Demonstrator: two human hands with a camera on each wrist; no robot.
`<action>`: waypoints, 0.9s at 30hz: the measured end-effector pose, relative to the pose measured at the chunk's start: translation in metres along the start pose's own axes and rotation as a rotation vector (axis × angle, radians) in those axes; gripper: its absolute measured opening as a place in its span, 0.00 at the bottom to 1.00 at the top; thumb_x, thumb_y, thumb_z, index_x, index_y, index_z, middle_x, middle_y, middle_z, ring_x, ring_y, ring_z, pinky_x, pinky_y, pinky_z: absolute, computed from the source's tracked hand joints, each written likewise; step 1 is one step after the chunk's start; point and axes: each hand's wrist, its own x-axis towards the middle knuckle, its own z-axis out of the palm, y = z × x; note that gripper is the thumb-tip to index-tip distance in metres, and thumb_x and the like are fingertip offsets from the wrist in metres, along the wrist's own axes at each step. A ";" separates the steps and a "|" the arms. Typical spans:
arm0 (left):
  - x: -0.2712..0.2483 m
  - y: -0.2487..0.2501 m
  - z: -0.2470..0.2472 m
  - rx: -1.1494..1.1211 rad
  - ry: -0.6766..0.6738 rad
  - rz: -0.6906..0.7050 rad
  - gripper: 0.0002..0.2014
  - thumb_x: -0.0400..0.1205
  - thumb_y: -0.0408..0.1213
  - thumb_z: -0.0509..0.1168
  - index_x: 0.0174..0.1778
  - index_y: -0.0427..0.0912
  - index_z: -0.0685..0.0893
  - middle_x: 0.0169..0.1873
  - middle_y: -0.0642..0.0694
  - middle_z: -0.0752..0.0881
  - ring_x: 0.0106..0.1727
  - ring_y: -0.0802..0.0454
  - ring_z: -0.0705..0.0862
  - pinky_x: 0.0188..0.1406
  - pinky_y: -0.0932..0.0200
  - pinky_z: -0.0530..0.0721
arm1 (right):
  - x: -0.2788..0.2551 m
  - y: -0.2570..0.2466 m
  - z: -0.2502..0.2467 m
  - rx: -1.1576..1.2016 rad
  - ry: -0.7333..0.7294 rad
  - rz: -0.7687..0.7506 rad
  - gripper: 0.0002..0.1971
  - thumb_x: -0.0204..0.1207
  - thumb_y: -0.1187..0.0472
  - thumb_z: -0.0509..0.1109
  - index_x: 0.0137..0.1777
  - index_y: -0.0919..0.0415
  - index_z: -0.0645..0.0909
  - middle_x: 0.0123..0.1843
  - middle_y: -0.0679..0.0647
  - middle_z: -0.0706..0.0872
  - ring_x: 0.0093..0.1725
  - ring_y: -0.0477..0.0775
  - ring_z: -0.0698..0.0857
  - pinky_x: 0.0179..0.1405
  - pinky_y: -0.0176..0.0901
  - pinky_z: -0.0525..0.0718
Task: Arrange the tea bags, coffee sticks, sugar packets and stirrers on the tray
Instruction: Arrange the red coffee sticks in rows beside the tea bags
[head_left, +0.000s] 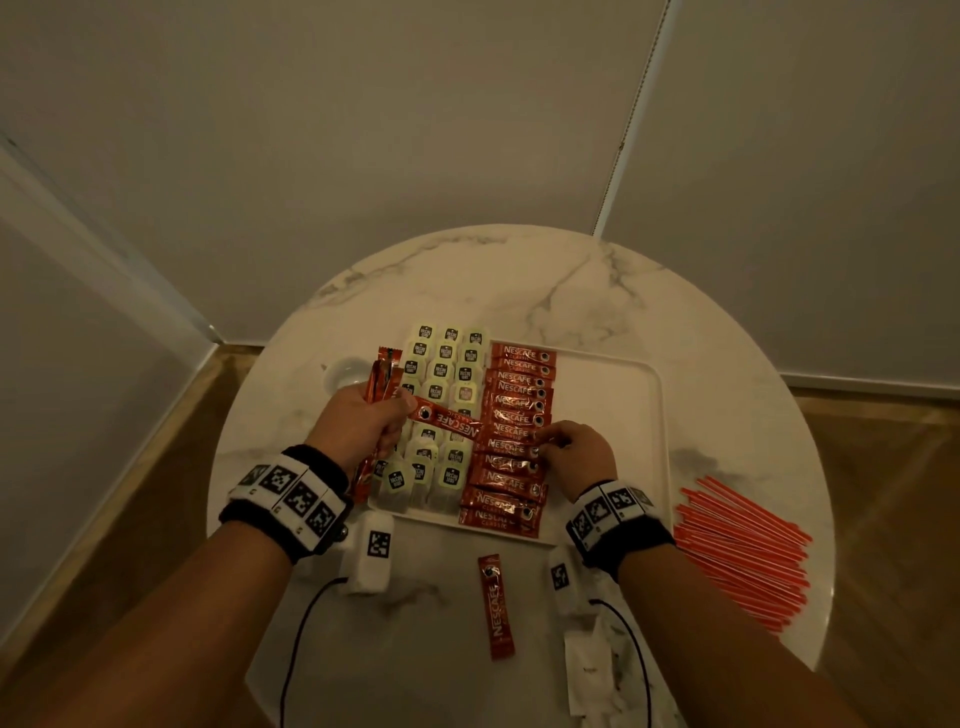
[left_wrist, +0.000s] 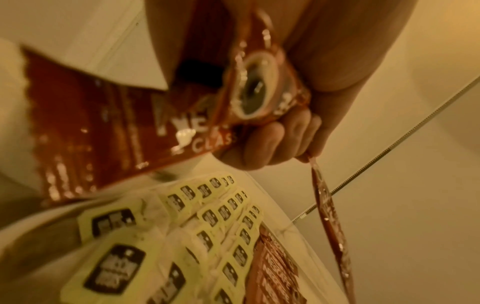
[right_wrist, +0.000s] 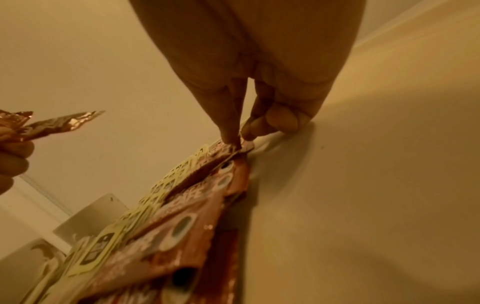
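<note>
Lower frame, nearest the wearer: one loose coffee stick (head_left: 496, 605) lying on the marble table (head_left: 519, 280), white sugar packets (head_left: 592, 670) at lower right of it, and a heap of red stirrers (head_left: 743, 551) at the right edge. Mid-frame: white tray (head_left: 613, 415) carrying tea bags (head_left: 441, 395) in rows on its left part and a column of coffee sticks (head_left: 514, 431) beside them; right hand (head_left: 574, 449) pinches the end of one stick in that column. Left of centre: left hand (head_left: 363, 421) clenched round a bundle of coffee sticks (head_left: 382, 376), above the tea bags.
</note>
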 end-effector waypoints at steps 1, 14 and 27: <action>0.000 0.000 0.003 -0.010 -0.001 -0.006 0.06 0.81 0.32 0.66 0.38 0.40 0.81 0.22 0.47 0.73 0.21 0.52 0.69 0.20 0.61 0.71 | -0.001 -0.001 -0.002 -0.017 0.016 -0.010 0.07 0.76 0.62 0.71 0.52 0.56 0.87 0.53 0.54 0.84 0.49 0.51 0.83 0.45 0.37 0.79; -0.014 -0.004 0.074 -0.254 -0.159 -0.105 0.07 0.83 0.35 0.64 0.43 0.35 0.83 0.25 0.47 0.84 0.18 0.55 0.72 0.18 0.63 0.74 | -0.064 -0.071 -0.013 1.065 -0.219 0.052 0.12 0.77 0.61 0.71 0.58 0.66 0.82 0.51 0.64 0.90 0.45 0.64 0.89 0.46 0.60 0.89; -0.007 0.010 0.075 -0.112 -0.029 0.090 0.04 0.76 0.36 0.73 0.45 0.44 0.87 0.19 0.53 0.80 0.21 0.58 0.76 0.24 0.62 0.76 | -0.043 -0.071 -0.039 -0.036 -0.448 -0.310 0.07 0.83 0.60 0.64 0.52 0.58 0.83 0.42 0.53 0.87 0.36 0.50 0.85 0.37 0.42 0.85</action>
